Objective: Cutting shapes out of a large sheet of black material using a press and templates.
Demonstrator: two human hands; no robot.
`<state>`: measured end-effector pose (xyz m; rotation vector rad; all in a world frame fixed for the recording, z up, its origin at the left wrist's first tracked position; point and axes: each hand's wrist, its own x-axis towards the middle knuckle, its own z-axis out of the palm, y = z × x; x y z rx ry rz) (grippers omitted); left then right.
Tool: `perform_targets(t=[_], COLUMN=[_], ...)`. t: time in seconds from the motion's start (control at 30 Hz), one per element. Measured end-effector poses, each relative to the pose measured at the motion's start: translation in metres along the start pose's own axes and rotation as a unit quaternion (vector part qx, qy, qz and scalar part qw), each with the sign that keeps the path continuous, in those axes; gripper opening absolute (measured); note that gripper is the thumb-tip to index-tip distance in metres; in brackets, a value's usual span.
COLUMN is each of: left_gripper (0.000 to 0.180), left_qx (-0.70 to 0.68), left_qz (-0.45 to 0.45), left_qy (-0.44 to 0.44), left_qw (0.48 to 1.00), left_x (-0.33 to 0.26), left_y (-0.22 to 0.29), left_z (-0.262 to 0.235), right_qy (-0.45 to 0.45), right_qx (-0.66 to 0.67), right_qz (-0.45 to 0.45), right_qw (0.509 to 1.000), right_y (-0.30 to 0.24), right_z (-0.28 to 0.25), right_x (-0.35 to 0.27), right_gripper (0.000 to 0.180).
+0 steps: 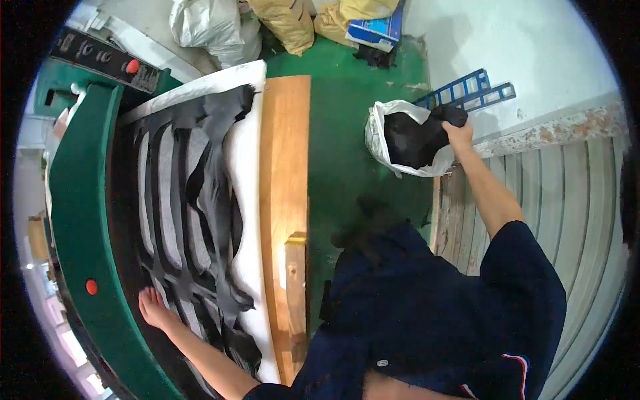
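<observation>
My right hand point(459, 137) is closed round a bunched piece of black sheet scrap point(451, 116) at the rim of a white sack point(379, 145). More dark scrap point(408, 141) fills the sack's mouth. To the left, my left hand point(155, 308) reaches over a machine bed, its fingers stretched out beside the green beam. It is nearest the black cut-out sheet point(220, 167), a web of strips with long openings that show a grey layer. This web lies over a white board point(248, 150), and its right edge is crumpled and loose.
The green press beam point(80, 200) with a red button point(91, 287) runs along the left. A wooden board point(285, 133) borders the bed. Blue plastic racks point(467, 92) lean on the wall behind the sack. White and yellow sacks point(283, 23) stand at the far end.
</observation>
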<state>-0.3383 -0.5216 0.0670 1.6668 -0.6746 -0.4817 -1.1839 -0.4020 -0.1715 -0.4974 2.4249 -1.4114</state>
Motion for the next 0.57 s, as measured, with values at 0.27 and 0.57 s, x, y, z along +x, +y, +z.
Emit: perform_targets(t=[0.27,0.57], left_gripper=[0.039,0.039], left_qx=[0.085,0.101], left_qz=[0.015,-0.009], left_qy=[0.031,0.037], left_qw=[0.996,0.994], left_x=[-0.079,-0.164], left_y=[0.041,0.045], left_z=[0.009,-0.012], right_qy=[-0.056,-0.417], right_qx=[-0.107,0.028], right_qz=[0.020,0.146], right_qw=[0.992,0.897], right_y=[0.034,-0.017], right_z=[0.059,0.143], right_x=[0.005,0.024], right_gripper=[0.053,0.047])
